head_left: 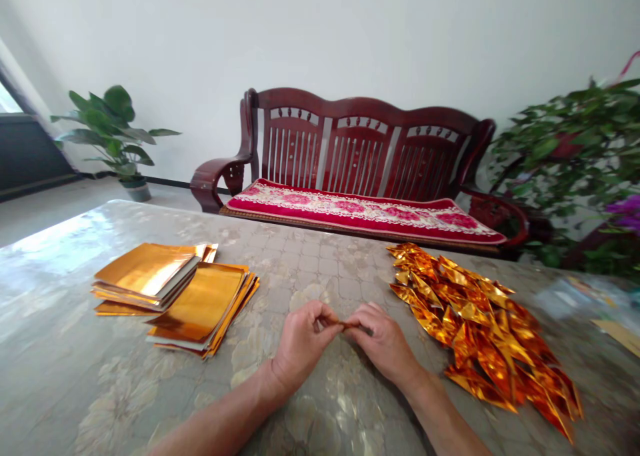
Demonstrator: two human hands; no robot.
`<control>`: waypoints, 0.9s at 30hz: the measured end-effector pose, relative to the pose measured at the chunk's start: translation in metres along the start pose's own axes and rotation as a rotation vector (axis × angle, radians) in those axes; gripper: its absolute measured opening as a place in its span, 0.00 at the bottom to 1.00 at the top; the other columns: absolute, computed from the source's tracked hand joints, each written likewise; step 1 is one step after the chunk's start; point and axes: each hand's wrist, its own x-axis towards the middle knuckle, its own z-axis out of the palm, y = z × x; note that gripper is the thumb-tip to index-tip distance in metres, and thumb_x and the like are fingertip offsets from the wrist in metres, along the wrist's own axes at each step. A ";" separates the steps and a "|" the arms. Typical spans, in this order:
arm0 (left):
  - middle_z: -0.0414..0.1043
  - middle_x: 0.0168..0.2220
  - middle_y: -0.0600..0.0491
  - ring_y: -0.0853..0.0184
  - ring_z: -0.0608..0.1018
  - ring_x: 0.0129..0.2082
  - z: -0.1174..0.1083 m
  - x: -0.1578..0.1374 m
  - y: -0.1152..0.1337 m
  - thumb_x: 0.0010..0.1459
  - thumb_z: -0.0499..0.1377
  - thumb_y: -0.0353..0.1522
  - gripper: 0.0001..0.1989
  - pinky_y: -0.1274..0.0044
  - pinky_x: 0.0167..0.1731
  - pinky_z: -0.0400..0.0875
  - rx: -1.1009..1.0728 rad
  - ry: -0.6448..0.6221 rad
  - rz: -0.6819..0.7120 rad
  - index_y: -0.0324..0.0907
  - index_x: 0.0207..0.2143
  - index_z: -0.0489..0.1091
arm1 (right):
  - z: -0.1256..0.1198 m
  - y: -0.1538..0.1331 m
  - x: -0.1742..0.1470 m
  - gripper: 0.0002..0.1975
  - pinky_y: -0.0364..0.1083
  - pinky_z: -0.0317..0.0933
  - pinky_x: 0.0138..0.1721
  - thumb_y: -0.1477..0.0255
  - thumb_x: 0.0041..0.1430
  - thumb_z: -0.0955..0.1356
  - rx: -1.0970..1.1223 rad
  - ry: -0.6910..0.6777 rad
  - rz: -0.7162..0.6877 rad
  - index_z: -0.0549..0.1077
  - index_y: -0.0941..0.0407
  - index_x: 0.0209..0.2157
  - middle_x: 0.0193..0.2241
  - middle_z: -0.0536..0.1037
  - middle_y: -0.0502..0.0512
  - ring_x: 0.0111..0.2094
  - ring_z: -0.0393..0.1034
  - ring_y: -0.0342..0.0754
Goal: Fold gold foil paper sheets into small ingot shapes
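Above the middle of the table, my left hand (306, 341) and my right hand (384, 343) meet fingertip to fingertip, both pinched closed. Between them shows a thin, dark golden edge of a foil paper (344, 327); the fingers hide most of it. To the left lie two stacks of gold foil sheets, a farther stack (145, 269) and a nearer stack (203, 303) that touch or overlap. On my right is a heap of folded gold foil pieces (465, 316), shiny and pointed at their ends.
The table (280, 256) has a patterned, glossy cover. A clear plastic bag (580, 299) lies at the right, blurred. Beyond the table stand a wooden bench (355, 149) with a red cushion (350, 206), a potted plant (117, 133) and leafy greenery (570, 149).
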 end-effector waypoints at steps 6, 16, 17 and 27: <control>0.75 0.26 0.56 0.70 0.75 0.29 -0.003 -0.005 0.007 0.56 0.63 0.28 0.05 0.79 0.31 0.66 -0.010 0.094 0.328 0.42 0.27 0.74 | 0.006 -0.003 0.000 0.10 0.46 0.60 0.36 0.68 0.65 0.66 0.068 0.092 -0.142 0.76 0.52 0.31 0.26 0.75 0.51 0.33 0.68 0.47; 0.75 0.28 0.54 0.69 0.76 0.32 -0.006 -0.012 0.006 0.58 0.61 0.27 0.05 0.78 0.35 0.69 0.018 0.081 0.461 0.43 0.29 0.74 | 0.007 -0.008 -0.002 0.10 0.48 0.61 0.39 0.67 0.67 0.65 0.033 0.131 -0.202 0.78 0.51 0.36 0.30 0.79 0.52 0.35 0.70 0.48; 0.75 0.28 0.54 0.69 0.76 0.32 -0.006 -0.012 0.006 0.58 0.61 0.26 0.06 0.78 0.35 0.69 0.013 0.080 0.459 0.43 0.29 0.74 | 0.007 -0.008 -0.002 0.10 0.48 0.61 0.40 0.68 0.67 0.64 0.028 0.134 -0.208 0.78 0.51 0.37 0.31 0.79 0.52 0.35 0.70 0.48; 0.73 0.28 0.55 0.72 0.74 0.29 -0.004 -0.009 0.001 0.57 0.61 0.23 0.06 0.82 0.31 0.69 -0.010 0.089 0.504 0.41 0.30 0.72 | 0.009 -0.004 -0.003 0.09 0.47 0.58 0.38 0.73 0.66 0.65 -0.116 0.240 -0.335 0.77 0.53 0.39 0.30 0.79 0.53 0.34 0.68 0.47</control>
